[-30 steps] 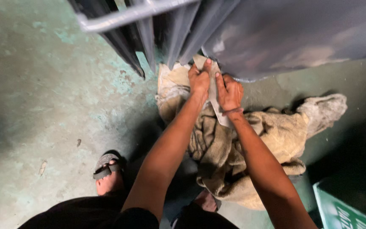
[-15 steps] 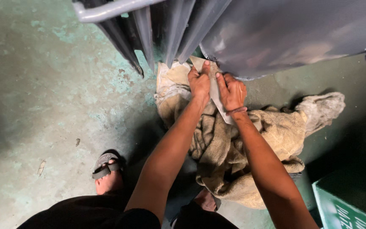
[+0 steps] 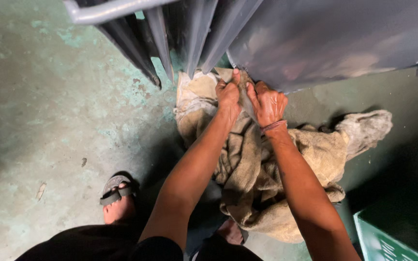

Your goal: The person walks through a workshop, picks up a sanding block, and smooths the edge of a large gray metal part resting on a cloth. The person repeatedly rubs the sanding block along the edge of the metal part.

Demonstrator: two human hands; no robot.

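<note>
A large crumpled beige cloth (image 3: 262, 169) lies on the worn green floor (image 3: 49, 106) below a grey metal structure (image 3: 325, 38). My left hand (image 3: 228, 94) and my right hand (image 3: 267, 101) are side by side at the cloth's upper edge. Both pinch a raised fold of the fabric between them, right at the foot of the metal panel. A thin band sits on my right wrist.
Grey metal bars (image 3: 170, 34) slant down at the top centre. My sandalled foot (image 3: 116, 198) stands at lower left. A green crate corner (image 3: 388, 239) shows at bottom right. The cloth's far end (image 3: 364, 128) trails to the right.
Both hands keep their grip on the cloth fold and stay nearly in place; the view has shifted slightly.
</note>
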